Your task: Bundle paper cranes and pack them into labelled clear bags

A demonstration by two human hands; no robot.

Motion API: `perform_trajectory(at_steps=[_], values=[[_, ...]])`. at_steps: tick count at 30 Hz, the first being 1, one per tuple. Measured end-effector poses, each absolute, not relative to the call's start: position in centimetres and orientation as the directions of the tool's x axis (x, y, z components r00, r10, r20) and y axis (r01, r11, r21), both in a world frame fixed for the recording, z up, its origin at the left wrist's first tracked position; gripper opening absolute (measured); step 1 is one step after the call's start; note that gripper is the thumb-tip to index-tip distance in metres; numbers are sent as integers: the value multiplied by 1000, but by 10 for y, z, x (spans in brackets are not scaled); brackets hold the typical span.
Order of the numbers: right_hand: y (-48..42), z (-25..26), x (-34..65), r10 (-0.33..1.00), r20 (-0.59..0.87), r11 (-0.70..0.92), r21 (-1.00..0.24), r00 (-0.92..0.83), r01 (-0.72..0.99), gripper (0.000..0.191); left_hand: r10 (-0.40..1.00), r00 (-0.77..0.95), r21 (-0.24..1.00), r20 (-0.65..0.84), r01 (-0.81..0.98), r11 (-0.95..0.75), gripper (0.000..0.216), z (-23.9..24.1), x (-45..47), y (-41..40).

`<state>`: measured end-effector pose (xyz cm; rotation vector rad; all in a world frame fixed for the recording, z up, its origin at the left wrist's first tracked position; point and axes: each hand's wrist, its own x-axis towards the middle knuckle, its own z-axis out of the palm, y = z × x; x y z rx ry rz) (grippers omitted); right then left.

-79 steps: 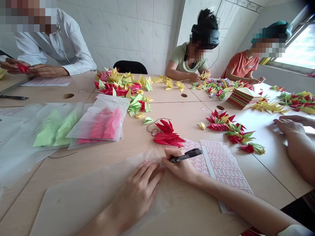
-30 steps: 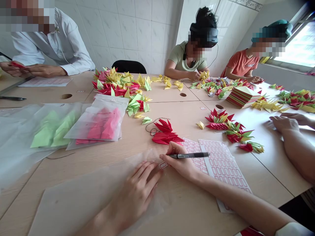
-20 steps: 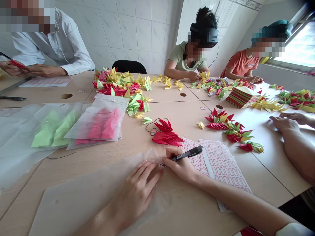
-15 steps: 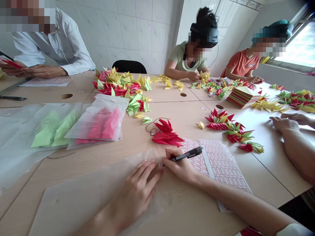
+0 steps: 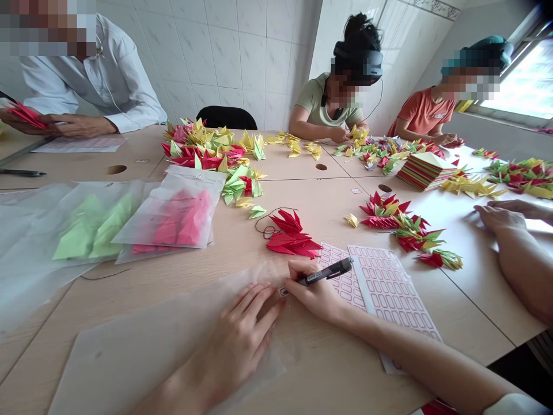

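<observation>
My right hand [image 5: 314, 291] grips a black pen [image 5: 326, 273], its tip down at a small red-edged label [image 5: 284, 291] on a frosted plastic bag [image 5: 142, 340]. Flat on that bag, my left hand [image 5: 247, 328] lies with its fingers stretched out, the fingertips close to the label. Two sheets of blank red-edged labels [image 5: 389, 282] lie beneath and beside my right forearm. Just beyond my hands is a small pile of red folded paper pieces [image 5: 294, 236] with a dark thread [image 5: 263, 229] by it.
At left lie frosted bags holding green folded paper [image 5: 93, 227] and pink folded paper [image 5: 181, 219]. Mixed folded-paper heaps [image 5: 207, 144] spread along the far side, near a stack of coloured paper [image 5: 425, 171]. Three people sit opposite; another person's hands [image 5: 505, 219] rest at the right.
My hands and the pen stay almost in the same place. At far left, the person in the white shirt has fanned and tilted the red paper pieces in their hands.
</observation>
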<state>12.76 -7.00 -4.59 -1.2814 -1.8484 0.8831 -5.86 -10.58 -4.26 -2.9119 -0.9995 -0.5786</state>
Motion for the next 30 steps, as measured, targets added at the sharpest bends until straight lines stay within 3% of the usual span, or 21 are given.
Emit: perform_trajectory(at_steps=[10, 17, 25, 30], values=[[-70, -45, 127, 957, 157, 249, -876, -244, 414, 29, 592, 730, 101, 341, 598, -795, 39, -42, -59, -107], [-69, -41, 128, 980, 109, 142, -970, -167, 200, 19, 587, 747, 78, 311, 596, -799, 41, -43, -60, -107], [-69, -43, 130, 977, 72, 121, -962, -202, 244, 31, 589, 744, 81, 315, 597, -798, 42, -44, -60, -107], [-69, -44, 129, 980, 68, 116, -957, -185, 264, 29, 575, 758, 66, 309, 586, -808, 42, -42, -59, -105]])
